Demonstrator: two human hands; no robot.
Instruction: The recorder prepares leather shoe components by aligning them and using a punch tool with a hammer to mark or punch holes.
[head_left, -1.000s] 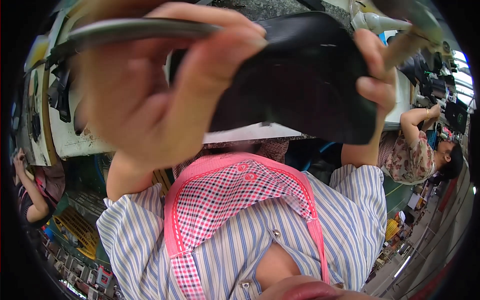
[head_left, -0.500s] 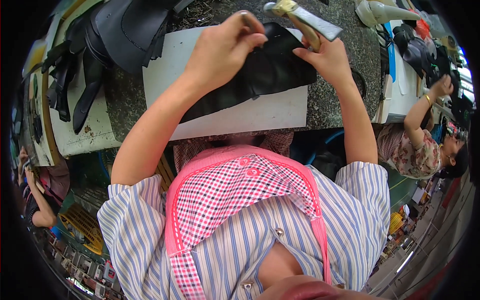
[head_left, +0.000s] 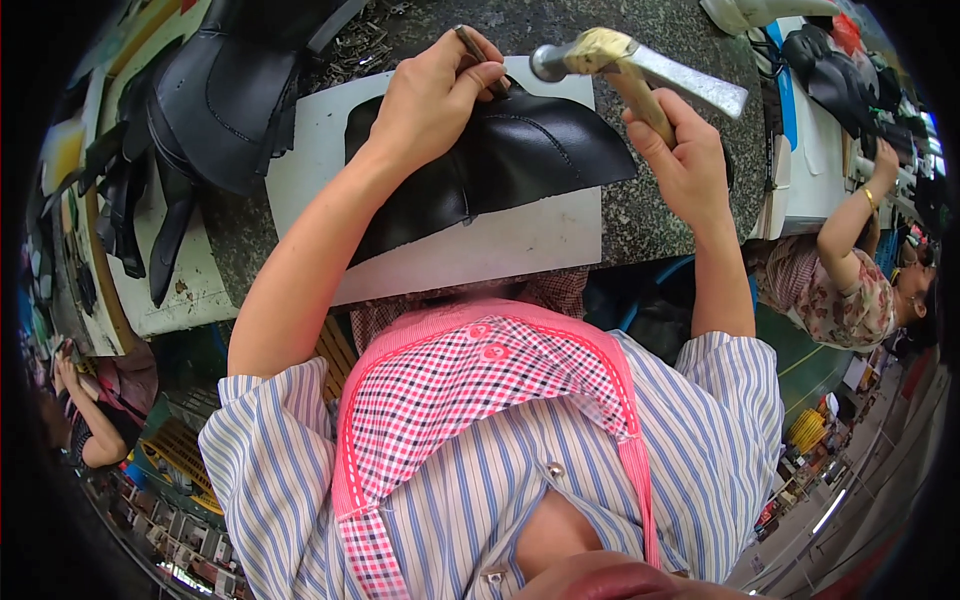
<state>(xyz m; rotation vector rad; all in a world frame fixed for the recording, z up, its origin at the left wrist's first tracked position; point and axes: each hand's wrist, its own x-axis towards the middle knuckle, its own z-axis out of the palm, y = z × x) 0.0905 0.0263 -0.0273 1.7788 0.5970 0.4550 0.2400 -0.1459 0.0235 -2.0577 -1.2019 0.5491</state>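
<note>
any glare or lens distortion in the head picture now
Head view: soft sheen on the glossy black leather-like sheet, brighter glints on the silvery metal hammer head; head view: surroundings curve strongly toward the black fisheye rim.

I am holding a hammer (head_left: 645, 68) by its wooden handle in the right hand (head_left: 685, 150); its round face is pointing toward the left hand (head_left: 425, 100). I am gripping a slim dark rod (head_left: 468, 45), tilted, between the left fingers. The rod's lower end is reaching the top edge of a black leather piece (head_left: 525, 150); contact is not discernible. This piece, with a curved stitch-like line on its right half, is lying across a white sheet (head_left: 540, 230) on a speckled counter (head_left: 680, 40). Further black leather parts (head_left: 215, 95) are lying in a pile at left.
</note>
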